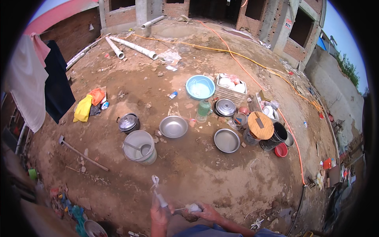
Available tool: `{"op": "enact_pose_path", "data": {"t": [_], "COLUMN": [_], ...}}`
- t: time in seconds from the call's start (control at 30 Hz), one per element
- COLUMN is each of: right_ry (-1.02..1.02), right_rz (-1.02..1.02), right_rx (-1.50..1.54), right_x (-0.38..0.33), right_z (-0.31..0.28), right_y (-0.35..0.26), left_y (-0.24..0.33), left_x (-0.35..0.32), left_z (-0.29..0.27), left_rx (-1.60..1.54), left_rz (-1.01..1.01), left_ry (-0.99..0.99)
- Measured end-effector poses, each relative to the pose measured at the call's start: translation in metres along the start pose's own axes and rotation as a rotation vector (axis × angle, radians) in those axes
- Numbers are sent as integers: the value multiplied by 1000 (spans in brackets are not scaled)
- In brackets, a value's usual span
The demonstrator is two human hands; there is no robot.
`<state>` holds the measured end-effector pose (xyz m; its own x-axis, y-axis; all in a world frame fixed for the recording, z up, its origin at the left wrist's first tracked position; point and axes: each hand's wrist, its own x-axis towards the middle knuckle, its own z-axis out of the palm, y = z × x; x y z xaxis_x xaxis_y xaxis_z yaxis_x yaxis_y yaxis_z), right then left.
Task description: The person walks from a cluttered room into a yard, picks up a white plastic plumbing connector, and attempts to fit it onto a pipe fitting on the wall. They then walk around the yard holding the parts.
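Low in the head view, my left hand (159, 215) is closed around a narrow white object (162, 200). A pale loop (155, 181) sticks up above it; its kind is unclear. Beside it, my right hand (207, 213) grips a small white bundle (193, 207) with its fingers curled. A thin pale strand (180, 209) runs between the two hands. Ahead of them on the dirt stands a white bucket (150, 158) with a ladle (145, 149) in it. Two metal basins (173, 126) lie farther off, one left and one right.
A lidded pot (128, 123), a blue basin (200, 87), a crate of dishes (231, 94), a green-topped bottle (203, 107) and a round wooden board (261, 125) on a container stand around. A long-handled hammer (85, 153) lies left. An orange hose (291, 134) crosses the right side.
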<state>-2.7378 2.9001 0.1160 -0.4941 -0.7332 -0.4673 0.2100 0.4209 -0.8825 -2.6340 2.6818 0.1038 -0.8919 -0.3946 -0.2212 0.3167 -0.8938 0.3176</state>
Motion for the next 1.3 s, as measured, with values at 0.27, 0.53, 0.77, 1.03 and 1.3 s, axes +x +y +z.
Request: {"op": "enact_pose_path", "data": {"t": [0.27,0.53,0.77,1.03,1.3], "right_ry": [155,124,170,299,363], "right_rz": [-46,2,-139,-137,-179], "right_rx": [-113,-77,-155,-247,-281], "right_x": [0,-6,-5,-38,-58], "right_z": [3,-11,-47,-90,-110], "right_y": [32,26,69,53,84], "left_y": [-6,-17,-44,-93,-123], "left_x": [14,26,31,39,35], "left_z": [-32,-5,26,41,81], "left_rx": [-3,304,821,766,97], "left_rz": [-117,-27,33,16,-157], "left_ry": [-24,-14,156,220,149]}}
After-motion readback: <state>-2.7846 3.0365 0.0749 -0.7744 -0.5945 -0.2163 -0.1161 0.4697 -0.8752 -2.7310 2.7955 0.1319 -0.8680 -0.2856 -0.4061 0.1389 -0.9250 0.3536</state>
